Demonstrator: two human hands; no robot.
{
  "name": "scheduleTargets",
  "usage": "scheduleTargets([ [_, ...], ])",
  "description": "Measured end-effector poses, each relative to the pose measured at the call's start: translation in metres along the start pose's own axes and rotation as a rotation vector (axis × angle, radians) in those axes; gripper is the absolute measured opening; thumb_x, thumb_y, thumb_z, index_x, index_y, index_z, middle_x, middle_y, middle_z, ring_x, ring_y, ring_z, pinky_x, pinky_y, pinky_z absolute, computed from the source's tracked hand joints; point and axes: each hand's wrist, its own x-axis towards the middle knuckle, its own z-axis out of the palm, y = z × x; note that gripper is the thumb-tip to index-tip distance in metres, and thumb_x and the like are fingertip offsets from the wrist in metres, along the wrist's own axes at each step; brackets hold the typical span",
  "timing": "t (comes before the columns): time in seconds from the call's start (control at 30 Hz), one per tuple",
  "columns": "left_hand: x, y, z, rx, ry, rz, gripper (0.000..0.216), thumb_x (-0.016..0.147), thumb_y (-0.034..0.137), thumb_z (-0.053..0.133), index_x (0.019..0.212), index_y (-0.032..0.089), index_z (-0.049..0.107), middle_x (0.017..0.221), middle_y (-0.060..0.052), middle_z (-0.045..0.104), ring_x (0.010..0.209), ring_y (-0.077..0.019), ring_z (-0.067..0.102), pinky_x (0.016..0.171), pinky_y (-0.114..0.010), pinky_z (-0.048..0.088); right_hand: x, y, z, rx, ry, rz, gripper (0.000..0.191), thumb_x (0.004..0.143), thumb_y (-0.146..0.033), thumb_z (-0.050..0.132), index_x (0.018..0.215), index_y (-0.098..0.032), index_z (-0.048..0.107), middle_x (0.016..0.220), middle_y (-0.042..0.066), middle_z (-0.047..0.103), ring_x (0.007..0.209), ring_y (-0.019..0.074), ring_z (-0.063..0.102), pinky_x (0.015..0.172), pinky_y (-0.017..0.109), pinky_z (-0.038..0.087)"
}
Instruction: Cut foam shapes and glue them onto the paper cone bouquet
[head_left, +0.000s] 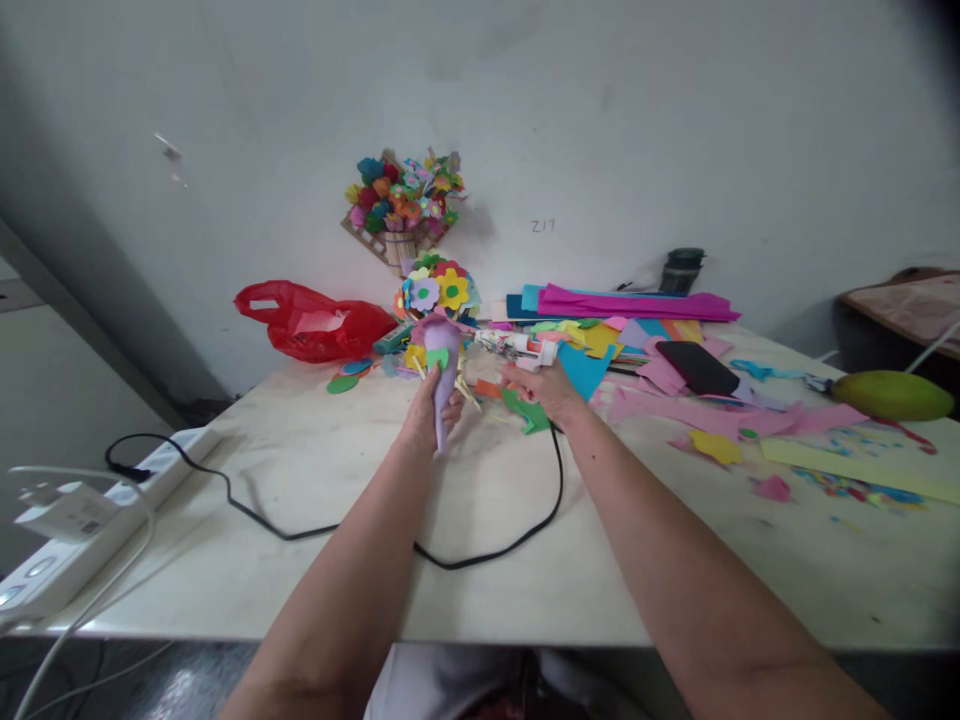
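Observation:
My left hand (437, 408) is wrapped round a lilac cone (442, 365) with a green patch on its side and a pink, petal-like rim at its wide top. The cone's point faces down toward me. My right hand (544, 388) grips a white glue gun (517, 346), its nozzle directed left at the cone's upper part. From the nozzle's position I cannot tell whether it touches the cone. A bunch of colourful flowers (437, 290) stands just behind the cone. Beside my right hand lies a green scrap (527, 410).
A black cord (454, 565) loops across the table to a power strip (112, 510) at left. A red plastic bag (311, 322) sits back left. At right lie a phone (697, 368), pink strips (735, 410) and foam sheets (637, 303). A flower basket (401, 245) is against the wall.

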Motion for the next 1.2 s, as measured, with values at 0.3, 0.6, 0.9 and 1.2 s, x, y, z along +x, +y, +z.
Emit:
scheduleTargets([
  [0.3,0.002,0.001,-0.013,-0.128,-0.188,-0.08,0.057,0.093,0.056,0.022,0.093,0.015,0.061,0.049,0.005,0.036,0.027,-0.0041,0.028,0.025,-0.014,0.019,-0.004,-0.01,-0.005,-0.028,-0.108,0.066,0.028,0.064,-0.039,0.073,0.073,-0.017,0.059,0.055,0.002,0.062,0.031,0.0063,0.037,0.032,0.023,0.03],
  [0.6,0.0,0.003,-0.013,-0.18,-0.242,-0.096,0.062,0.093,0.058,0.022,0.093,0.012,0.063,0.049,0.005,0.037,0.027,-0.0028,0.026,0.024,-0.013,0.017,-0.006,-0.011,-0.004,-0.01,-0.138,0.084,0.032,0.062,-0.043,0.073,0.075,-0.016,0.06,0.053,0.0,0.062,0.031,0.0058,0.035,0.032,0.021,0.026],
  [0.9,-0.001,0.003,-0.013,-0.188,-0.27,-0.103,0.064,0.093,0.058,0.02,0.095,0.011,0.062,0.05,0.005,0.038,0.027,-0.0024,0.026,0.024,-0.012,0.017,-0.005,-0.011,-0.003,-0.036,-0.163,0.091,0.031,0.066,-0.043,0.069,0.08,-0.016,0.061,0.053,0.0,0.062,0.031,0.0067,0.036,0.032,0.022,0.026],
  [1.2,0.0,0.003,-0.012,-0.147,-0.253,-0.126,0.06,0.092,0.058,0.022,0.097,0.013,0.061,0.05,0.005,0.036,0.027,-0.0026,0.022,0.024,-0.012,0.015,-0.005,-0.009,-0.002,-0.053,-0.169,0.098,0.028,0.065,-0.043,0.07,0.077,-0.018,0.062,0.055,0.001,0.064,0.031,0.0075,0.036,0.031,0.023,0.027],
])
